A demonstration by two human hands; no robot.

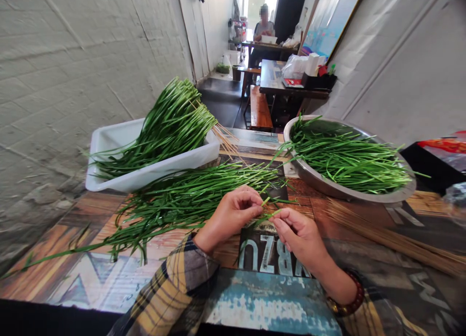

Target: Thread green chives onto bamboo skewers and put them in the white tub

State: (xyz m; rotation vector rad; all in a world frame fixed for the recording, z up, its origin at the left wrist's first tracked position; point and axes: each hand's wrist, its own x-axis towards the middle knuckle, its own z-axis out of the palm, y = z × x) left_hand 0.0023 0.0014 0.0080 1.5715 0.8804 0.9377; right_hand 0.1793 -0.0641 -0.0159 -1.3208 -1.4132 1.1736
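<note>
Close together over the table, my left hand [233, 212] and my right hand [300, 236] face each other with fingertips pinched. A short green piece of garlic chive shows at the fingertips of my left hand, and my right thumb and forefinger pinch another chive end. Under and beyond my left hand lies a loose pile of garlic chives [174, 195], long leaves trailing left. Skewered chives [171, 127] fill a white plastic tray [156, 176] at the back left, with bamboo skewers [225, 141] sticking out to the right.
A steel basin [302, 168] at the right holds more chives [353, 161]. Loose bamboo skewers [396, 234] lie in front of it. Beyond stand another table [271, 74] and a wooden bench [260, 108]. A person [264, 27] sits at the far table. A wall [54, 83] borders the left.
</note>
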